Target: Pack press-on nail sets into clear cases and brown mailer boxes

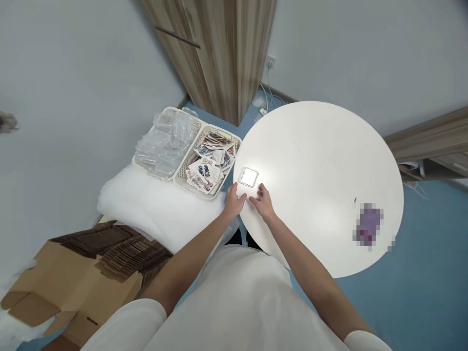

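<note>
A small clear square case with a white face lies flat near the left edge of the round white table. My left hand is just below its lower left corner, thumb and fingers apart. By the lower right corner, my right hand has its fingers loosely curved and spread. Neither hand holds anything; whether a fingertip touches the case I cannot tell. To the left stands a cream basket of printed picture cards, several showing dark oval shapes. Beside it another basket holds clear plastic cases.
White foam sheeting lies in front of the baskets. Folded brown cardboard boxes are stacked at lower left. A blurred purple item lies on the table's right side. A wooden cabinet and a wall socket with cables stand behind.
</note>
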`<action>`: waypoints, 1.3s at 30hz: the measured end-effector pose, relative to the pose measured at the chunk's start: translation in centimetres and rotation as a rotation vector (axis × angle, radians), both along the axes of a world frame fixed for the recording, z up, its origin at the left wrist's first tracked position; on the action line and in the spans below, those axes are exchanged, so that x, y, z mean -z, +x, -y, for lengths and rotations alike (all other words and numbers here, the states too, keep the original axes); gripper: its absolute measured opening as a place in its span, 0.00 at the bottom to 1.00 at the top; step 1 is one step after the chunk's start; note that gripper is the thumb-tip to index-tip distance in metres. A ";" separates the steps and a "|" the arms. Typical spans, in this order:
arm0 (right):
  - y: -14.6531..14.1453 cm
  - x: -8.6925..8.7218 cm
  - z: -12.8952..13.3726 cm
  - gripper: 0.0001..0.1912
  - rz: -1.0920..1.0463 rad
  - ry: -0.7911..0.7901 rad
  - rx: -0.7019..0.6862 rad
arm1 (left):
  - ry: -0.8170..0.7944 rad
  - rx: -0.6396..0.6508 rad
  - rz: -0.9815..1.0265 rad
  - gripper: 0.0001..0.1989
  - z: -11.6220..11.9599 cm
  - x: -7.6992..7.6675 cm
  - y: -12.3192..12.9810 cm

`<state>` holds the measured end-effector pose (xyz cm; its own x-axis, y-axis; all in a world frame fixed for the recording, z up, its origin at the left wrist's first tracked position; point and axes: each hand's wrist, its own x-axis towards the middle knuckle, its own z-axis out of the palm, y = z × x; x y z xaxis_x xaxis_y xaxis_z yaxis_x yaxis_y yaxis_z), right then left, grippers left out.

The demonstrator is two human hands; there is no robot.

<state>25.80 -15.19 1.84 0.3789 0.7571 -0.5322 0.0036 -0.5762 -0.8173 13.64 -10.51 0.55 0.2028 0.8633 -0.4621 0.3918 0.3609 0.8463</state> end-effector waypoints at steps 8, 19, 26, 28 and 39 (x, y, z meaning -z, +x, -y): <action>1.4 -1.8 7.2 0.34 -0.083 0.030 -0.107 | 0.020 -0.024 -0.032 0.21 6.6 -1.8 -3.5; -2.1 -0.7 6.5 0.20 -0.150 0.059 -0.478 | 0.048 -0.099 -0.168 0.20 10.8 -4.0 -10.9; -9.6 -0.2 1.1 0.26 0.002 0.101 -0.808 | 0.101 -0.262 -0.234 0.23 7.6 -2.9 -15.7; -12.0 0.2 -0.5 0.28 0.084 0.127 -0.873 | 0.038 -0.316 -0.195 0.24 6.7 -2.2 -16.7; -18.9 3.3 -3.6 0.33 0.305 0.113 -0.973 | -0.180 -0.544 0.067 0.28 5.5 1.2 -17.9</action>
<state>6.85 -11.56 -1.44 -0.3192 0.8483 -0.4224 0.6452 -0.1319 -0.7525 -4.26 -15.97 -0.65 -0.2143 0.7606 -0.6129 0.0575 0.6362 0.7694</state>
